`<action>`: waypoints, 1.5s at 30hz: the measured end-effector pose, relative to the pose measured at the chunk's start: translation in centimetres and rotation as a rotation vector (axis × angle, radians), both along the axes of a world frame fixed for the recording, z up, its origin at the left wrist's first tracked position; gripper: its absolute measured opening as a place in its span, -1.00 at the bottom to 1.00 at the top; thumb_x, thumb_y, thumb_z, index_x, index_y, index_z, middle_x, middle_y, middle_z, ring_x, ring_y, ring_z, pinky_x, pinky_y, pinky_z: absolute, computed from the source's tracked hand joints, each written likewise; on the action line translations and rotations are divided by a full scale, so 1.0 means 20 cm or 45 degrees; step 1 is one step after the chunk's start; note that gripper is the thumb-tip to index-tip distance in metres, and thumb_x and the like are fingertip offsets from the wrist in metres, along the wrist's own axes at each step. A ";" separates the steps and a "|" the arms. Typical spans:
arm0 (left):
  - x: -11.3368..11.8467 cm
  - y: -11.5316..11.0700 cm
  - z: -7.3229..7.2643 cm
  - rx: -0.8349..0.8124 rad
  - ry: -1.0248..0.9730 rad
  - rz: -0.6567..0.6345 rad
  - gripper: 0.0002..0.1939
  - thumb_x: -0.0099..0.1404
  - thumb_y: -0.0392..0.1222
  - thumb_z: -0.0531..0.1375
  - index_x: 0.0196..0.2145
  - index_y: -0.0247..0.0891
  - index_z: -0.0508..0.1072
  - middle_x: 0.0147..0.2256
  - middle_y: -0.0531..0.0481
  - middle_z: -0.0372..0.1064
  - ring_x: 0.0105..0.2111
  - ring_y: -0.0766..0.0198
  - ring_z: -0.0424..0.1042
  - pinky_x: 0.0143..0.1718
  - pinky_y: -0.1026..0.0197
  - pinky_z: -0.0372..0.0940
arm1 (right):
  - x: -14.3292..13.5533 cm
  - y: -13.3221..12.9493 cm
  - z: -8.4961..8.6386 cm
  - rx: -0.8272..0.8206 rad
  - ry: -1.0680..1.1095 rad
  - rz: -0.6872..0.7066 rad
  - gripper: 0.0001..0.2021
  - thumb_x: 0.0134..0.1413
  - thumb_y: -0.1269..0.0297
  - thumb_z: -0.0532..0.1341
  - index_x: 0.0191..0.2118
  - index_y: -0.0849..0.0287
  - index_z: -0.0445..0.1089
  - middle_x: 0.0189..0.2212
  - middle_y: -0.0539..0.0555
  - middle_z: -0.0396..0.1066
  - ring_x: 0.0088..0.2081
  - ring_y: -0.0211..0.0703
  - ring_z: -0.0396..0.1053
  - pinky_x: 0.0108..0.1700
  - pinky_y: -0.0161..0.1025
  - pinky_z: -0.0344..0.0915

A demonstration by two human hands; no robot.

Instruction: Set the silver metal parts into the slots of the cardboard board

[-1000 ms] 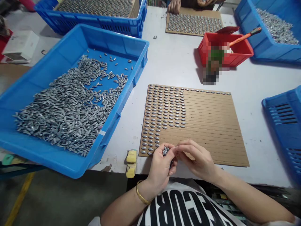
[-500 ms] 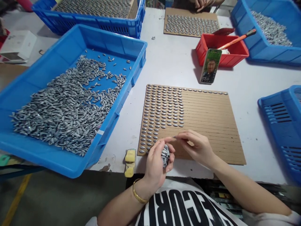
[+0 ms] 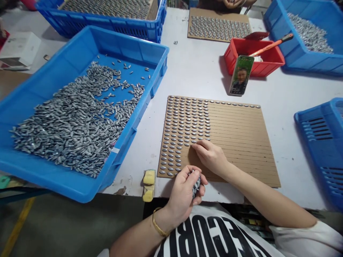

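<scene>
My left hand (image 3: 184, 191) is cupped, closed around a clump of small grey spindle-shaped metal pieces (image 3: 197, 187), just over the cardboard's front edge. My right hand (image 3: 211, 156) is over the ridged cardboard sheet (image 3: 238, 139), thumb and forefinger pinched at the end of a short row. A small grey piece is at those fingertips, mostly hidden by them. Rows of the same pieces (image 3: 187, 117) sit in the sheet's grooves on the left side, and a single line runs along the top edge.
A blue tray (image 3: 128, 150) with loose grey pieces stands left. A phone (image 3: 241, 76) leans on a red bin (image 3: 270, 67). Yellow blocks (image 3: 148, 185) lie by the table edge. Blue crates (image 3: 318, 142) stand right. Across the table are a person's hands (image 3: 234, 3) and another filled sheet (image 3: 193, 32).
My right hand has moved left and away from me, from beside my left hand down onto the cardboard with a piece. My left hand has drawn slightly right and nearer to me.
</scene>
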State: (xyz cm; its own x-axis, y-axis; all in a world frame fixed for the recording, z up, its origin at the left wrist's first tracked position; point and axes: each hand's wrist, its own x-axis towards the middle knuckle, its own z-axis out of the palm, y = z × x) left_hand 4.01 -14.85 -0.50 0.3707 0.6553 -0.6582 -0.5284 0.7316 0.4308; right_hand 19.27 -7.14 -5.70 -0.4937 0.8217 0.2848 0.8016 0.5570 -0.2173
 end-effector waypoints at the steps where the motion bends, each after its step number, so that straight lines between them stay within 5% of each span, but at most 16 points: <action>1: 0.00 0.00 0.00 0.003 0.000 -0.005 -0.81 0.26 -0.08 0.16 -0.26 -0.22 0.26 -0.44 0.06 0.32 -0.61 0.47 0.20 -0.74 0.47 -0.14 | 0.00 0.00 0.00 0.011 -0.030 0.003 -0.79 0.24 0.46 0.05 -0.18 0.19 0.43 -0.31 0.08 0.42 -0.33 -0.26 0.32 -0.39 -0.37 0.18; 9: -0.01 0.00 -0.03 0.043 -0.024 0.118 -0.66 0.27 0.01 0.15 -0.11 -0.29 0.36 -0.46 0.03 0.30 -0.63 0.47 0.17 -0.75 0.44 -0.14 | 0.00 0.00 0.01 -0.032 -0.072 0.017 -0.79 0.23 0.47 0.04 -0.29 0.22 0.42 -0.37 0.09 0.35 -0.36 -0.25 0.27 -0.42 -0.35 0.14; 14: -0.01 0.01 -0.03 0.040 -0.041 0.192 -0.61 0.27 -0.04 0.10 -0.06 -0.35 0.39 -0.44 -0.02 0.31 -0.60 0.43 0.19 -0.74 0.41 -0.09 | 0.01 -0.02 0.08 -0.151 0.241 -0.007 -0.79 0.25 0.43 0.04 -0.16 0.18 0.41 -0.30 0.09 0.40 -0.34 -0.26 0.33 -0.35 -0.36 0.24; 21: 0.00 0.01 -0.02 0.077 0.059 0.092 -0.62 0.25 -0.14 0.13 0.01 -0.25 0.32 -0.46 0.05 0.26 -0.58 0.44 0.20 -0.71 0.43 -0.16 | 0.02 -0.14 0.28 -0.893 0.751 0.111 -0.80 0.25 0.27 0.12 -0.11 0.12 0.45 -0.37 0.05 0.40 -0.45 -0.32 0.34 -0.42 -0.35 0.26; 28: 0.02 -0.01 -0.04 0.091 0.094 -0.134 -0.45 0.26 -0.11 0.13 0.18 -0.19 0.13 -0.45 0.04 0.31 -0.60 0.45 0.18 -0.70 0.43 -0.18 | 0.08 -0.13 0.31 -1.472 1.000 0.276 -0.81 0.25 0.23 0.13 -0.24 0.23 0.41 -0.45 0.04 0.43 -0.43 -0.26 0.44 -0.35 -0.31 0.35; 33: 0.03 0.00 -0.06 0.104 0.058 -0.298 -0.47 0.27 -0.11 0.13 0.17 -0.19 0.14 -0.44 0.04 0.31 -0.61 0.44 0.17 -0.71 0.43 -0.19 | 0.15 -0.13 0.29 -1.459 0.875 0.298 -0.82 0.26 0.27 0.10 -0.30 0.22 0.38 -0.48 0.03 0.45 -0.42 -0.27 0.43 -0.37 -0.36 0.29; 39: 0.05 0.02 -0.07 0.123 0.126 -0.185 -0.68 0.28 -0.11 0.09 -0.04 -0.26 0.27 -0.45 0.03 0.30 -0.61 0.45 0.16 -0.72 0.42 -0.20 | 0.17 -0.16 0.23 -0.981 0.569 0.200 -0.84 0.25 0.29 0.10 -0.28 0.20 0.40 -0.44 0.04 0.40 -0.43 -0.31 0.31 -0.39 -0.39 0.20; 43: 0.06 0.03 -0.08 0.151 0.147 -0.214 -0.60 0.27 -0.08 0.12 0.03 -0.22 0.21 -0.46 0.06 0.28 -0.61 0.45 0.15 -0.71 0.42 -0.21 | 0.17 -0.16 0.23 -1.016 0.622 0.264 -0.78 0.29 0.30 0.05 -0.04 0.14 0.37 -0.40 0.04 0.43 -0.37 -0.28 0.36 -0.30 -0.35 0.27; 45: 0.06 0.03 -0.09 0.142 0.137 -0.253 -0.52 0.26 -0.05 0.15 0.08 -0.20 0.16 -0.46 0.07 0.28 -0.61 0.45 0.15 -0.70 0.42 -0.19 | 0.17 -0.16 0.24 -1.031 0.643 0.314 -0.79 0.30 0.29 0.05 -0.10 0.14 0.40 -0.41 0.04 0.45 -0.35 -0.27 0.38 -0.28 -0.34 0.29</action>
